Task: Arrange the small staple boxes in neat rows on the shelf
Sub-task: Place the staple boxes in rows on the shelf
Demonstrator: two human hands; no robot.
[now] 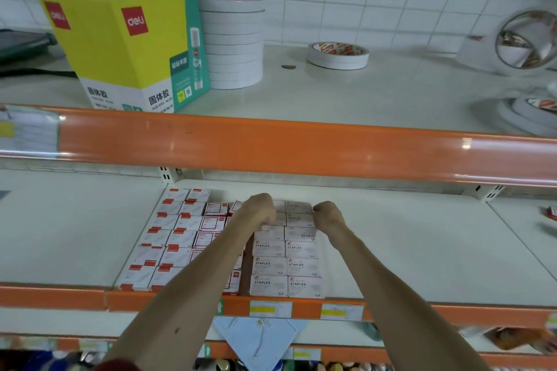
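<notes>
The staple boxes (286,265) are set in two close columns on the middle shelf (407,250), running from its near edge toward the far wall, with most "STAPLES" labels facing near and one box turned the other way. The far end of these columns is flanked by both hands. The left hand (259,211) is laid over the far boxes of the left column with its fingers curled down onto them, and the right hand (329,214) is curled against the right edge of the right column, so the boxes are clamped between the two. Just left of the columns, partly hidden by the left forearm, more rows of red-and-white boxes (168,238) are packed together. Price tags (270,308) are fixed to the orange strip along the near edge. On the upper shelf (361,93) a yellow glue box (120,48) is stood at the left, touching a tall tape stack (233,42); a single tape roll (337,55) is laid flat further right, with a small brown disc (288,67) between them.
</notes>
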